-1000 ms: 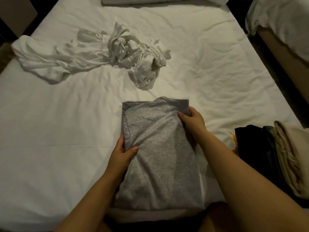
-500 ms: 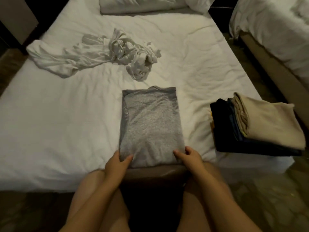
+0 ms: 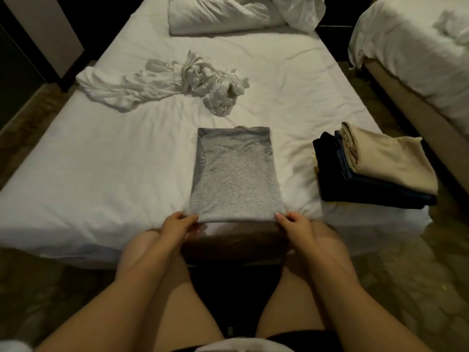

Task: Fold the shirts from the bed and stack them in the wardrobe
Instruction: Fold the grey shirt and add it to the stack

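One folded grey shirt (image 3: pixel 234 174) on the bed (image 3: pixel 101 161), at its near edge. Two hands pinching its near corners: left hand (image 3: pixel 177 226), right hand (image 3: pixel 295 226). One crumpled white heap (image 3: pixel 152 85) beyond; one folded stack (image 3: pixel 388 161) to the right.

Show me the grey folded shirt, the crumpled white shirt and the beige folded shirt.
grey folded shirt (image 3: pixel 233 174): head view, centre of its top face.
crumpled white shirt (image 3: pixel 203 77): head view, its bunched middle.
beige folded shirt (image 3: pixel 390 161): head view, centre of its top face.
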The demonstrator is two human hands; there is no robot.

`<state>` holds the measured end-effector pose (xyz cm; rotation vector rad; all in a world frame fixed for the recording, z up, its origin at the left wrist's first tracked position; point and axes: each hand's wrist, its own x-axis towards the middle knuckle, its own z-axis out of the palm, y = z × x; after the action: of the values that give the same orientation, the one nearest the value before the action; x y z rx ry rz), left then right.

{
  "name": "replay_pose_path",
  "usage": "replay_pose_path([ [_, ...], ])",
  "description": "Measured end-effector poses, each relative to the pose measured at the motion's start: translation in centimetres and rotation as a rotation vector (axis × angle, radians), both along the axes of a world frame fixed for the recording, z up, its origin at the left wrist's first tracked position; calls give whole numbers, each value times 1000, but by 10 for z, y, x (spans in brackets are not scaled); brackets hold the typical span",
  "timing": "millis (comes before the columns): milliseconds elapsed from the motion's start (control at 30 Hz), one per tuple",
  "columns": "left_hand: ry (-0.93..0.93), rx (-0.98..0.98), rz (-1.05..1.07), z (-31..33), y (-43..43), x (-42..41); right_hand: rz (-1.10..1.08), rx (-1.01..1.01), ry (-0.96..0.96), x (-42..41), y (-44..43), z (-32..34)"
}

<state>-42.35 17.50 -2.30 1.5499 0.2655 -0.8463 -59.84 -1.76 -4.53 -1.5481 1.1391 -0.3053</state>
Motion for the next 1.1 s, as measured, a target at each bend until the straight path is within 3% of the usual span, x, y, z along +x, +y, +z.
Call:
replay_pose_path([
  [133,-91,-38,47,0,0,-12,-89,-68,-43,-7,10,1],
  [200,-151,-80,-43,0,3,-15,-113,-51,-150,-10,14,9],
  [300,-179,-96,-238,1,9,-14,22,-61,-243,-15,12,21],
  [433,-310,30,-405,8,16,-8,222,-129,-131,-20,2,29],
  [533,-446,97,-471,11,15,1,231,-170,-75,-17,-2,30],
  [633,-602,206,-445,10,11,10,140,-264,-63,-10,-5,26],
  [733,-614,225,-352,9,6,11,119,-354,-37,-3,-10,22],
  [933,-549,204,-253,5,7,8,102,-259,-180,1,-19,18],
  [1100,-776,238,-208,7,2,7,73,-107,-285,3,-16,28],
])
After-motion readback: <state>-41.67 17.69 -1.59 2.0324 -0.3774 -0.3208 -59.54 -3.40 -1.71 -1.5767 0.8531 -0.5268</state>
